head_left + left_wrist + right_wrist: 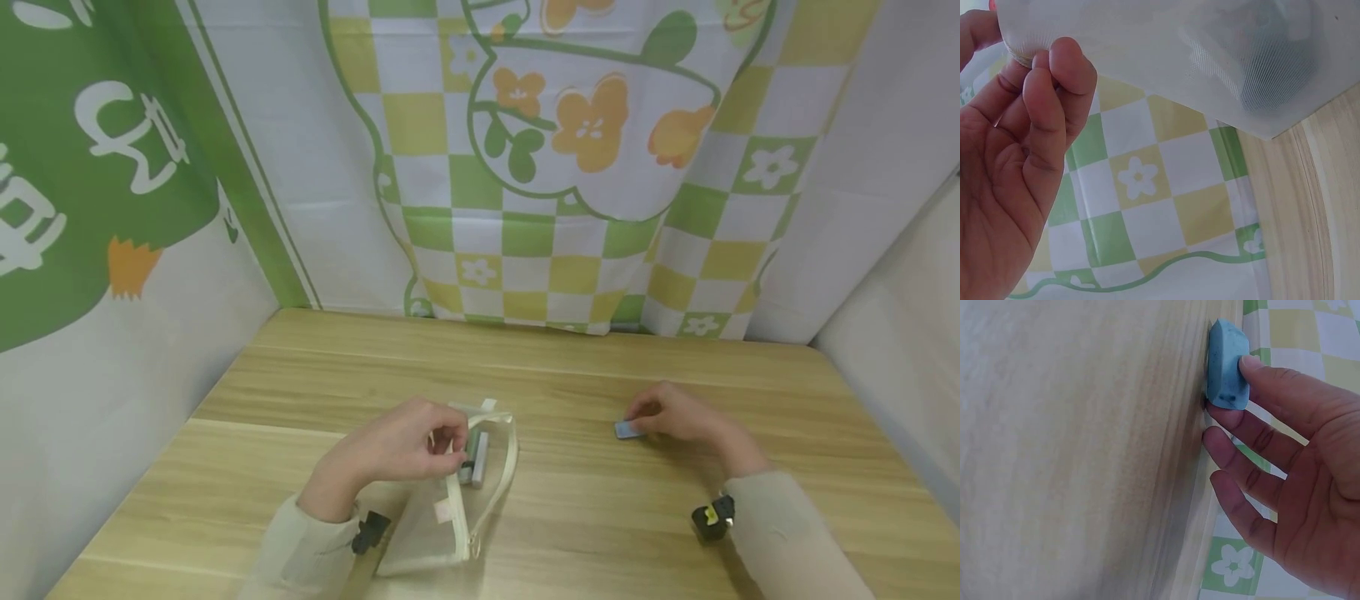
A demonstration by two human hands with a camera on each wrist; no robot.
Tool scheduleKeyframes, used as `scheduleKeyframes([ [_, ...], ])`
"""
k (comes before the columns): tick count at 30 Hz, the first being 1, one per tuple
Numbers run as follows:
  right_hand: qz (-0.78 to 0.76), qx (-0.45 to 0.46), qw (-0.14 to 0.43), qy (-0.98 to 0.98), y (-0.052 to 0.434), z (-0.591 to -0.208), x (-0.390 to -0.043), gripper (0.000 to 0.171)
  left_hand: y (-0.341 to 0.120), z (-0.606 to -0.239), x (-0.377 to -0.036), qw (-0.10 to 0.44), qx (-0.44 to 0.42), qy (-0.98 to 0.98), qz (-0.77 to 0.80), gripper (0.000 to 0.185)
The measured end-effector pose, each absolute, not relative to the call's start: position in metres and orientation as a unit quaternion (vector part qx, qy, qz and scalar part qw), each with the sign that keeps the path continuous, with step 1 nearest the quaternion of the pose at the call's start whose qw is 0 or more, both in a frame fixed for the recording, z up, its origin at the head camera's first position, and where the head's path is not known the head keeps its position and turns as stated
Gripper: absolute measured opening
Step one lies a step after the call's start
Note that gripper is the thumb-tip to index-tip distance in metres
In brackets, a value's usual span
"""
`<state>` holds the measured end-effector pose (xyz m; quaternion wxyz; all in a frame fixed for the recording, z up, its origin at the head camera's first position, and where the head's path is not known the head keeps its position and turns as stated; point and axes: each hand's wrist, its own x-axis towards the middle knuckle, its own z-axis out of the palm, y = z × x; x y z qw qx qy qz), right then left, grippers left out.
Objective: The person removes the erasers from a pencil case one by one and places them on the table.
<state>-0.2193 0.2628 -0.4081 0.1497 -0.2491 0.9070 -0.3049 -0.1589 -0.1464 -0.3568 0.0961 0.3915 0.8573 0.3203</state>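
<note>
Behind the wooden table (600,517) hangs a cloth (555,167) with green and yellow squares and orange flowers. Near the front edge, the left hand (397,454) pinches the open top of a see-through mesh pouch (442,517) with small things inside. Well apart, toward the right edge, the right hand (675,417) has its fingers (1272,387) on a little blue eraser (1227,362) that lies on the table.
</note>
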Motion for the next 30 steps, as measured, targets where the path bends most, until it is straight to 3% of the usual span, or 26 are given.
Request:
scheduleKeyframes([
  [30,-0.280,-0.244,0.136,0.918,0.2629,-0.4105,-0.2207,0.007,-0.1478,-0.3536,-0.1581,0.095,0.388,0.867,0.299,0.016],
])
